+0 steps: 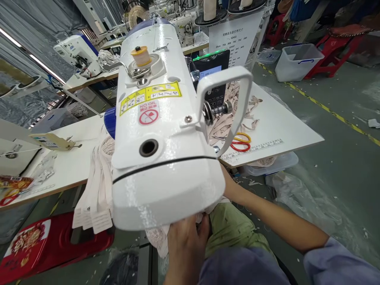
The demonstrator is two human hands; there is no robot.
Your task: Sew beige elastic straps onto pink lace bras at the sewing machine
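The white head of a sewing machine (166, 190) fills the middle of the head view and covers the place where my hands meet. Below its front end, my left hand (188, 241) is closed, thumb and fingers drawn together on a pale pink fabric piece (157, 239). Part of that fabric hangs out to the left of the hand, and the fingertips are partly hidden. My right forearm reaches in from the right, with the wrist (230, 186) beside the machine head. The fingers of that hand are behind the head, so their hold cannot be seen.
Pale straps (96, 194) hang over the table edge at left. Scissors (240, 142) with red and yellow handles lie by a printed ruler (258, 148) at right, near piled fabric strips (227, 118). A red stool (59, 245) stands lower left; a clear bin (297, 63) sits on the floor.
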